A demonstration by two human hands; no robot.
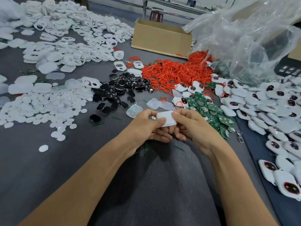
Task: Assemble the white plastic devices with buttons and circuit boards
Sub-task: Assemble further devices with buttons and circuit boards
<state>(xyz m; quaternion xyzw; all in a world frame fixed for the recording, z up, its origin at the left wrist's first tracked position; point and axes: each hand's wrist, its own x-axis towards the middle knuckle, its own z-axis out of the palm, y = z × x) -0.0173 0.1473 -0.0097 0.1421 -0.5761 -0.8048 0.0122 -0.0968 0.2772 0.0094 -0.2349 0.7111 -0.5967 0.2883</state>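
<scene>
Left of the white device (166, 119), well apart from it, a spread of white discs (40, 110) covers the grey table (65, 160). Beyond and to its left lies a heap of black buttons (120, 90), and beyond that a mound of red rings (171, 74). The left hand (146, 128) grips the device's left end, its thumb curled onto the upper face and its fingers (160, 137) tucked underneath. The device sits between the two hands, raised just above the table near the person's body. Its long axis runs left to right from one hand to the other, with the right end tilted slightly away. It appears as a smooth, rounded-rectangular white shell with its plain back uppermost and a fine seam along the near edge. The button side faces down and cannot be seen. The right hand (193, 126) grips the right end in mirror fashion, thumb on top and fingers curled below. Both hands touch the device, so neither is nearer. Thumbs oppose fingers across the thin dimension, which suggests the two halves are being pressed shut, and the squeeze would act along the seam. Just right of the device lie green circuit boards (211, 111). Farther right is a pile of finished devices (268, 103).
</scene>
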